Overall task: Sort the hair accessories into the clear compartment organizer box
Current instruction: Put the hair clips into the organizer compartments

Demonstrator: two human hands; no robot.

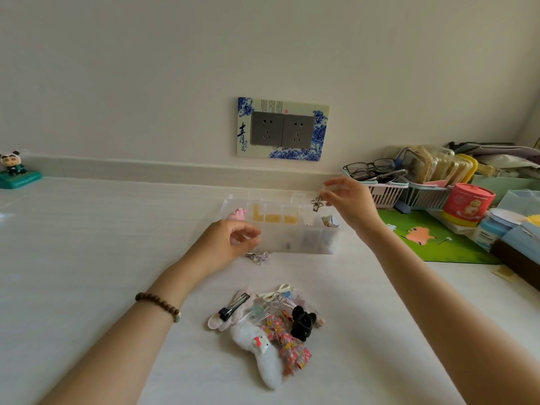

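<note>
Head view: right hand (349, 200) is pinching a small metal hair clip (317, 203) above the organizer box (292, 241), right end; left hand (233, 241), loosely curled and empty, is steadying it. Next: lowering the clip into a compartment; a pile of accessories (268, 323) is waiting.

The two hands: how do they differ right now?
The right hand is raised above the organizer box, pinching a small clip with a dangling charm; the left hand sits lower at the box's near left corner, fingers curled, apparently empty. Only the left wrist wears a bead bracelet. Both are bare.
</note>
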